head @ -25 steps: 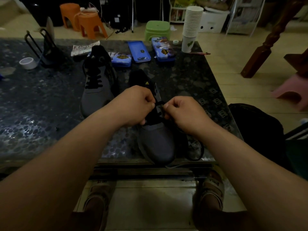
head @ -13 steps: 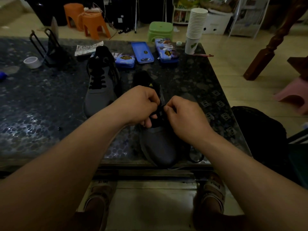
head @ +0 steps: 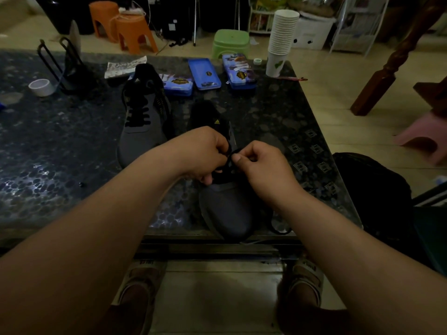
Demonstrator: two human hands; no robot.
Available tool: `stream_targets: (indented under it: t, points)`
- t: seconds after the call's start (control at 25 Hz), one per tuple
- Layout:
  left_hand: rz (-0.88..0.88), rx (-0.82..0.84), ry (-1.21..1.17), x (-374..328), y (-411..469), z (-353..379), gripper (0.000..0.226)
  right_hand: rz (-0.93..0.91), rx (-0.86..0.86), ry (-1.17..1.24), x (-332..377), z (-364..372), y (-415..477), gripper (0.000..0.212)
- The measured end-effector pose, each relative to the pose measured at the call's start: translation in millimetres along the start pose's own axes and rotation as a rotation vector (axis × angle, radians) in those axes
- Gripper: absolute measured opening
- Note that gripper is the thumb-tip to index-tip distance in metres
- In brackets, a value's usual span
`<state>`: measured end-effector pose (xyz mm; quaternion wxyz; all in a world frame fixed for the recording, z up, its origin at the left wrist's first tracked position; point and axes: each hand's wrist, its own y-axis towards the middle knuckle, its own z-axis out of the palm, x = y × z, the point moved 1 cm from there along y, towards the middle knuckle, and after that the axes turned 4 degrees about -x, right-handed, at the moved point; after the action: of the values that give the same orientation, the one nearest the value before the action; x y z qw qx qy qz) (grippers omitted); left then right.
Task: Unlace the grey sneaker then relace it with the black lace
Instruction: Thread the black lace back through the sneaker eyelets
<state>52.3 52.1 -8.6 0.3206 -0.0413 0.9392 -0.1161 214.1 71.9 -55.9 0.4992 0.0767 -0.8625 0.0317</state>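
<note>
Your sneaker (head: 227,209) sits at the near edge of the table (head: 48,141), toe towards you, with both hands over its eyelets: the left hand (head: 200,155) and right hand (head: 263,165) have their fingers curled tight, each pinching the black lace (head: 234,151) where they meet. Your knuckles hide which eyelet is in play. Feed the tip through flat, pull both sides evenly, and steady the shoe so it cannot slide off the edge. Count two sneakers, the second sneaker (head: 142,122) laced and farther back on the left; three blue cases (head: 204,73); one cup stack (head: 281,37); one tape roll (head: 41,87)
</note>
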Motion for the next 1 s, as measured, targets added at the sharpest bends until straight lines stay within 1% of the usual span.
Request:
stream_targets:
  t: [0.2,0.36,0.52,0.64,0.72,0.8,0.88,0.96,1.0]
  points:
    - [0.03,-0.054,0.036,-2.9,-2.3,1.1,0.014,0.143,0.086,0.186,2.2,-3.4,0.7,0.016]
    - [0.029,-0.092,-0.03,0.5,-4.6,3.9,0.016,0.177,0.174,0.216,5.2,-11.7,1.1,0.006]
    - [0.012,-0.13,-0.116,2.2,-9.1,7.0,0.018,0.128,0.218,0.135,1.9,-12.0,3.1,0.015]
    - [0.0,-0.127,-0.311,-4.7,-15.6,4.9,0.017,0.106,0.217,0.091,-0.4,-10.0,1.4,0.028]
    - [0.012,-0.161,-0.372,-6.2,-18.6,5.3,0.014,0.087,0.184,0.009,0.0,-7.6,-0.5,0.035]
    - [0.04,-0.26,-0.345,-4.1,-19.7,2.5,0.011,0.083,0.163,-0.049,1.3,-5.5,-2.8,0.039]
    - [0.06,-0.43,-0.383,-2.4,-19.6,-9.1,0.011,0.083,0.155,-0.075,1.6,-5.2,-5.4,0.039]
    - [0.039,-0.623,-0.588,1.9,-19.2,-28.5,0.011,0.08,0.154,-0.097,0.5,-5.4,-7.5,0.039]
    - [0.013,-0.677,-0.729,3.3,-19.3,-37.1,0.012,0.079,0.162,-0.104,0.7,-5.8,-8.7,0.039]
